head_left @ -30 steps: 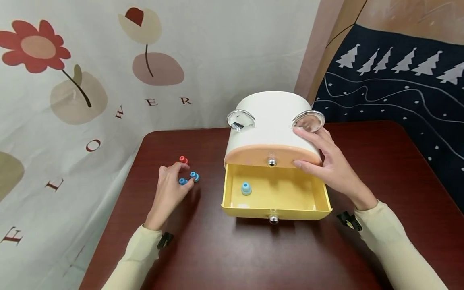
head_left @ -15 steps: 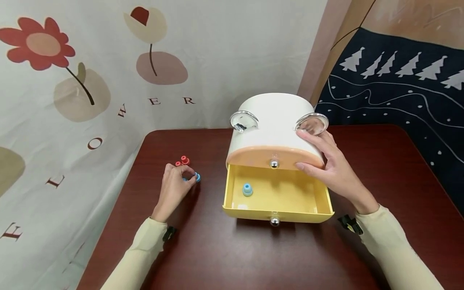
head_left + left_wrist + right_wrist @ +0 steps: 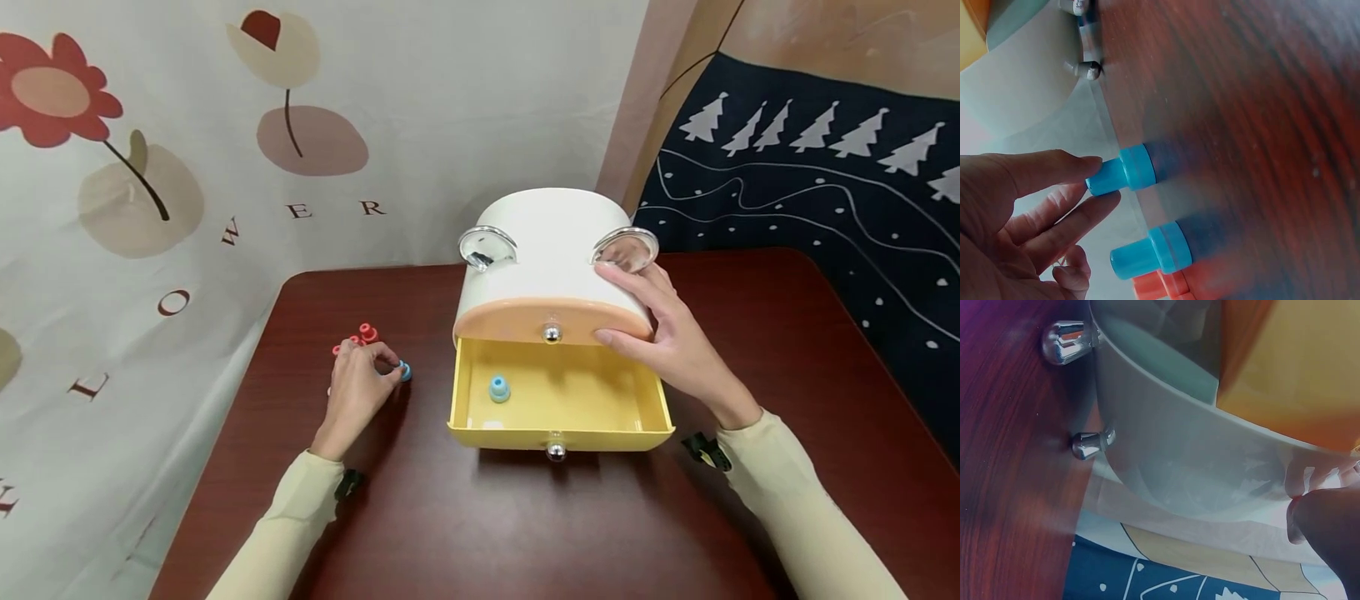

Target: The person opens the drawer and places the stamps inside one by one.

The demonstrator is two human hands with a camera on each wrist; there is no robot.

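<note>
While the right hand (image 3: 678, 346) rests flat-fingered on the drawer box (image 3: 551, 262), the left hand (image 3: 356, 387) pinches a blue peg (image 3: 1121, 175) lying left of the open yellow drawer (image 3: 558, 404).

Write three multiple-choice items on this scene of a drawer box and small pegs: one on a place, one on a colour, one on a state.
1. Where does the right hand rest?
A. on the box
B. in the yellow drawer
C. flat on the table

2. What colour is the peg in the drawer?
A. red
B. blue
C. green

3. How is the yellow drawer?
A. shut
B. pulled open
C. lifted out of the box

Answers:
1 A: its fingers lie on the box's top and front edge.
2 B: a single blue peg stands on the drawer floor.
3 B: it juts forward from the box, with its inside showing.
</note>
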